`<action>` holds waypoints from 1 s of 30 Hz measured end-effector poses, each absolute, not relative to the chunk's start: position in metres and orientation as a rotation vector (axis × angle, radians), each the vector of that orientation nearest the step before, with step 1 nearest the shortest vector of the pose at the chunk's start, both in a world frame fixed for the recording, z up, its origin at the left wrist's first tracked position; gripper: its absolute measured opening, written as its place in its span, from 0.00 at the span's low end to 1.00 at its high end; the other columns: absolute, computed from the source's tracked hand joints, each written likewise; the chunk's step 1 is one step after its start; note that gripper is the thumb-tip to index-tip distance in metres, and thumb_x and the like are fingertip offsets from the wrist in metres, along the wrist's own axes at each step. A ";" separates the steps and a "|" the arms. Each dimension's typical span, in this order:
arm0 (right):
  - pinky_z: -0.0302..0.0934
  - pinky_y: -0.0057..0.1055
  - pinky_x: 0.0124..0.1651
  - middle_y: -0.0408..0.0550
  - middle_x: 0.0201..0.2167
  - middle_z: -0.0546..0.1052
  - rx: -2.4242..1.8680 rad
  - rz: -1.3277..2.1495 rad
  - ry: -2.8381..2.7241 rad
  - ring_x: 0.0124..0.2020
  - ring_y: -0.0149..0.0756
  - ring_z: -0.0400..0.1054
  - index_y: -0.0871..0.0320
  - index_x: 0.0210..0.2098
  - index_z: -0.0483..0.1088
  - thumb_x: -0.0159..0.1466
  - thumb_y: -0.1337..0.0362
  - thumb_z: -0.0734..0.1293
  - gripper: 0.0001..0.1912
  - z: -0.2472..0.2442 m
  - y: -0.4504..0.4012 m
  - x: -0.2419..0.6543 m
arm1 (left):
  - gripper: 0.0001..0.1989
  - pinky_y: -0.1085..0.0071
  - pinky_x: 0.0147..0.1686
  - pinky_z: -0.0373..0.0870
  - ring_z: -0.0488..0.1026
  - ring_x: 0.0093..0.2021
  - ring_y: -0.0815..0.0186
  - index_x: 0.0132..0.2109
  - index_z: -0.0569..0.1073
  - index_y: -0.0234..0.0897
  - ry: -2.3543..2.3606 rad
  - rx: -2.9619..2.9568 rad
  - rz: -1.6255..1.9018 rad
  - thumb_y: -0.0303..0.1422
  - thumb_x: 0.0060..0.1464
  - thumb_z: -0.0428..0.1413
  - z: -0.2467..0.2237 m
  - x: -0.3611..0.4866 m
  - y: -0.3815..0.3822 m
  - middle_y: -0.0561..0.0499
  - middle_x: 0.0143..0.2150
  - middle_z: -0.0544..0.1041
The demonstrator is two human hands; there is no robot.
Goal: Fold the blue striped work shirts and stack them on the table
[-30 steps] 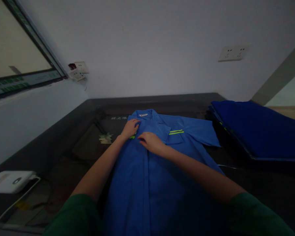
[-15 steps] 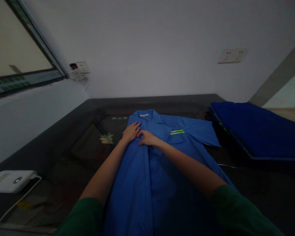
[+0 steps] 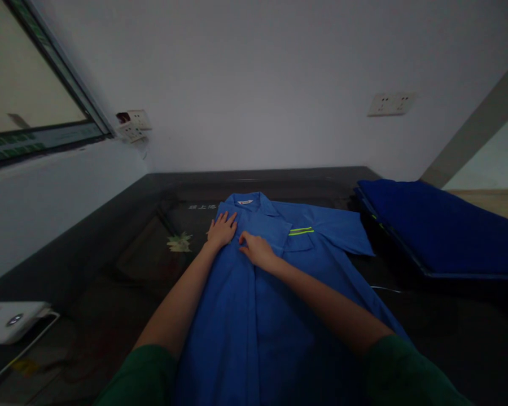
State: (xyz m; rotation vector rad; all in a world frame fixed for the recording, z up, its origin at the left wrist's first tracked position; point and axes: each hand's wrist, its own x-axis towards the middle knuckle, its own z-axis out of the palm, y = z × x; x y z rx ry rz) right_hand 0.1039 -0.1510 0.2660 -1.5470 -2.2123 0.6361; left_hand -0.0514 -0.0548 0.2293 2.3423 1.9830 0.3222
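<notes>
A blue short-sleeved work shirt [image 3: 296,304] lies front up on the dark table, its collar at the far end. It has a pale collar label and a yellow-green stripe [image 3: 301,230] above a chest pocket flap. My left hand [image 3: 222,229] rests flat on the shirt's left chest, fingers spread. Just right of it, my right hand [image 3: 257,249] is over the front opening with loosely bent fingers. A gap shows between its thumb and index finger, and I see no cloth caught there. The left sleeve is not visible beyond my left hand.
Dark blue folded clothes [image 3: 444,225] are stacked on the table's right. A white device [image 3: 14,322] with a cable sits at the near left. The glossy dark table [image 3: 122,254] meets walls at the back and left; sockets [image 3: 392,105] are on the back wall.
My right hand has drawn slightly away from the left one, toward the right and nearer me. A raised cloth edge under my right wrist no longer shows. The view has shifted slightly.
</notes>
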 end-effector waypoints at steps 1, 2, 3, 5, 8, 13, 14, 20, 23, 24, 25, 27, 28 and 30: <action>0.59 0.32 0.40 0.50 0.41 0.77 -1.572 0.557 -2.246 0.42 0.42 0.71 0.55 0.47 0.67 0.63 0.67 0.66 0.12 0.265 -0.154 0.104 | 0.27 0.46 0.63 0.48 0.48 0.69 0.52 0.68 0.53 0.45 2.024 2.285 0.294 0.42 0.64 0.38 0.231 -0.050 -0.054 0.45 0.70 0.52; 0.60 0.32 0.40 0.51 0.42 0.77 -1.591 0.477 -2.280 0.43 0.43 0.72 0.54 0.48 0.66 0.64 0.65 0.65 0.12 0.264 -0.157 0.104 | 0.27 0.45 0.63 0.47 0.47 0.69 0.52 0.68 0.54 0.45 2.060 2.239 0.277 0.43 0.64 0.38 0.232 -0.049 -0.053 0.45 0.70 0.51; 0.60 0.32 0.40 0.51 0.43 0.77 -1.599 0.406 -2.308 0.43 0.44 0.72 0.54 0.49 0.65 0.65 0.64 0.64 0.13 0.263 -0.160 0.104 | 0.27 0.45 0.63 0.48 0.48 0.68 0.51 0.67 0.55 0.45 2.094 2.209 0.278 0.44 0.63 0.38 0.233 -0.048 -0.051 0.45 0.70 0.52; 0.61 0.33 0.39 0.51 0.44 0.77 -1.600 0.315 -2.337 0.42 0.44 0.73 0.53 0.50 0.64 0.66 0.63 0.62 0.12 0.260 -0.164 0.104 | 0.26 0.44 0.62 0.50 0.54 0.66 0.49 0.65 0.60 0.44 2.176 2.207 0.333 0.44 0.63 0.40 0.237 -0.045 -0.047 0.43 0.67 0.58; 0.63 0.34 0.38 0.51 0.45 0.77 -1.604 0.257 -2.356 0.41 0.44 0.74 0.53 0.51 0.64 0.67 0.63 0.60 0.12 0.259 -0.167 0.103 | 0.24 0.48 0.57 0.58 0.64 0.58 0.48 0.62 0.65 0.39 2.299 2.276 0.486 0.39 0.61 0.44 0.242 -0.046 -0.035 0.38 0.58 0.68; 0.65 0.34 0.38 0.48 0.43 0.78 -1.593 0.208 -2.351 0.40 0.43 0.75 0.53 0.50 0.65 0.67 0.63 0.60 0.12 0.260 -0.166 0.101 | 0.19 0.56 0.50 0.66 0.65 0.55 0.52 0.57 0.69 0.46 2.249 2.317 0.686 0.36 0.60 0.48 0.236 -0.060 0.000 0.41 0.56 0.66; 0.65 0.33 0.38 0.48 0.42 0.78 -1.589 0.201 -2.343 0.40 0.42 0.75 0.52 0.50 0.65 0.67 0.64 0.60 0.12 0.259 -0.166 0.100 | 0.17 0.57 0.49 0.66 0.64 0.55 0.52 0.54 0.71 0.45 2.241 2.282 0.718 0.37 0.60 0.48 0.233 -0.063 0.008 0.42 0.56 0.66; 0.65 0.33 0.38 0.47 0.42 0.78 -1.580 0.218 -2.337 0.39 0.41 0.75 0.53 0.50 0.66 0.67 0.64 0.60 0.12 0.259 -0.165 0.100 | 0.12 0.57 0.52 0.65 0.64 0.56 0.54 0.48 0.71 0.41 2.126 2.181 0.857 0.36 0.59 0.50 0.221 -0.081 0.028 0.45 0.57 0.68; 0.65 0.33 0.38 0.47 0.42 0.78 -1.583 0.223 -2.341 0.39 0.41 0.75 0.53 0.49 0.66 0.67 0.63 0.60 0.11 0.260 -0.165 0.101 | 0.12 0.58 0.52 0.65 0.66 0.54 0.55 0.49 0.69 0.41 2.088 2.156 0.838 0.34 0.59 0.49 0.221 -0.083 0.028 0.47 0.53 0.72; 0.65 0.33 0.37 0.47 0.42 0.78 -1.583 0.225 -2.340 0.39 0.41 0.75 0.53 0.49 0.66 0.67 0.63 0.60 0.11 0.261 -0.165 0.101 | 0.12 0.58 0.51 0.65 0.67 0.53 0.55 0.49 0.69 0.41 2.086 2.153 0.831 0.34 0.60 0.49 0.221 -0.083 0.028 0.47 0.51 0.73; 0.65 0.33 0.37 0.46 0.42 0.78 -1.583 0.225 -2.340 0.39 0.41 0.75 0.53 0.49 0.66 0.67 0.63 0.60 0.11 0.261 -0.166 0.101 | 0.12 0.58 0.51 0.65 0.67 0.52 0.55 0.49 0.70 0.41 2.085 2.159 0.827 0.34 0.60 0.48 0.221 -0.083 0.028 0.47 0.51 0.73; 0.65 0.32 0.37 0.47 0.42 0.78 -1.580 0.222 -2.340 0.39 0.41 0.75 0.53 0.49 0.66 0.67 0.63 0.60 0.11 0.262 -0.167 0.101 | 0.13 0.58 0.51 0.65 0.66 0.53 0.54 0.49 0.71 0.41 2.090 2.185 0.829 0.34 0.60 0.48 0.219 -0.083 0.029 0.46 0.51 0.72; 0.65 0.32 0.37 0.47 0.42 0.78 -1.579 0.223 -2.342 0.38 0.41 0.75 0.53 0.49 0.66 0.67 0.63 0.60 0.12 0.263 -0.167 0.101 | 0.14 0.58 0.51 0.65 0.66 0.53 0.54 0.49 0.72 0.42 2.101 2.186 0.827 0.35 0.60 0.48 0.218 -0.083 0.031 0.45 0.51 0.71; 0.65 0.32 0.37 0.47 0.43 0.78 -1.578 0.223 -2.344 0.38 0.41 0.75 0.53 0.49 0.66 0.67 0.63 0.60 0.12 0.263 -0.167 0.101 | 0.15 0.57 0.50 0.65 0.65 0.53 0.52 0.49 0.73 0.43 2.125 2.177 0.815 0.39 0.60 0.47 0.217 -0.084 0.036 0.44 0.52 0.70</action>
